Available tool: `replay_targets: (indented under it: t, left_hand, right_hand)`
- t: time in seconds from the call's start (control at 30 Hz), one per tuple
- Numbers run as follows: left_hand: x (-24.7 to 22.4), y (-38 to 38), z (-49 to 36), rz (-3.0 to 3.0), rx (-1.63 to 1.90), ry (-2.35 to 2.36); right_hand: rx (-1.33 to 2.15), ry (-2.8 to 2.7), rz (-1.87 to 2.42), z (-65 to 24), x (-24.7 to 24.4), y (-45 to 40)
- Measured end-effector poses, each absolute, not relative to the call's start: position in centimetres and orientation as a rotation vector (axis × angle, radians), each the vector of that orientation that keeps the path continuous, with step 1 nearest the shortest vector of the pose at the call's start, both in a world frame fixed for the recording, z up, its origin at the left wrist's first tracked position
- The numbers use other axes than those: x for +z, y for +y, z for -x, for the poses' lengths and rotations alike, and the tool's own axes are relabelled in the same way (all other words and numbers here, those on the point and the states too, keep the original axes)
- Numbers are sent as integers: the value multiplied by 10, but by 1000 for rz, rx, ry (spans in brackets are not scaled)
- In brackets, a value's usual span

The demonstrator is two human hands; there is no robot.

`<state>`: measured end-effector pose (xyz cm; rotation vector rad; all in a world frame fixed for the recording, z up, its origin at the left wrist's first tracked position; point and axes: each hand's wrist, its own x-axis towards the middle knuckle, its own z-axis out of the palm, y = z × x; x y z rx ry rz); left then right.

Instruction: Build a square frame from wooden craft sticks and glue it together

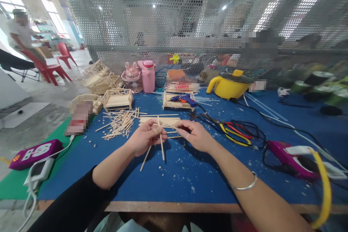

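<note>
Near the middle of the blue table, my left hand (145,137) is closed on thin wooden sticks (161,146), one of them pointing down toward the front edge. Another stick (145,158) slants below that hand. To its right, my right hand (194,135) has thumb and fingertips pinched together at the end of a thin stick, partly hidden by the fingers. Behind both hands lies a row of flat sticks (146,120). A pile of short sticks (121,123) is left of them. A blue glue gun (182,98) rests on a small wooden frame (167,104).
Wooden frames (118,99), a pink bottle (148,78) and a yellow pot (231,86) stand at the back. Pliers (235,135), cables and a purple device (293,159) lie right. A phone (79,117) and purple power strip (36,154) are left. A person (23,34) stands far left.
</note>
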<state>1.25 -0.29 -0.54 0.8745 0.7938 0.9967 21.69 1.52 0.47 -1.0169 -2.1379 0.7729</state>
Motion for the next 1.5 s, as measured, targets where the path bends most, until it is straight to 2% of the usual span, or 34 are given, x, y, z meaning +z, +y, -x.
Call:
replay_targets:
  t: [0.1, 0.27, 0.37, 0.6, 0.73, 0.87, 1.03, 1.2, 1.5]
  left_hand:
    - [-7, -9, -9, -853, 992, 817]
    - [-5, -16, -10, -841, 953, 848]
    - [-7, -17, -11, -854, 913, 901]
    - [-22, -9, 2, -1128, 865, 1294]
    - [-28, -4, 13, -1308, 865, 1435]
    - [-23, -4, 8, -1127, 908, 1283]
    - [-13, -10, -2, -861, 934, 1024]
    - [-10, -14, -4, -743, 972, 866]
    - [-12, -17, -6, -809, 991, 832]
  right_hand:
    - [462, -2184, 967, -222, 4, 18]
    - [311, -2181, 949, -226, 5, 20]
    - [331, -2293, 1031, -231, 8, 21]
    - [791, -2693, 1238, -246, 7, 22]
    - [596, -2676, 1234, -235, 2, 20]
    - [253, -2588, 1261, -215, -9, 20]
    - [124, -2578, 1240, -205, -15, 21]
    - [126, -2290, 1247, -207, -9, 19]
    - [233, -2250, 1067, -203, -7, 11]
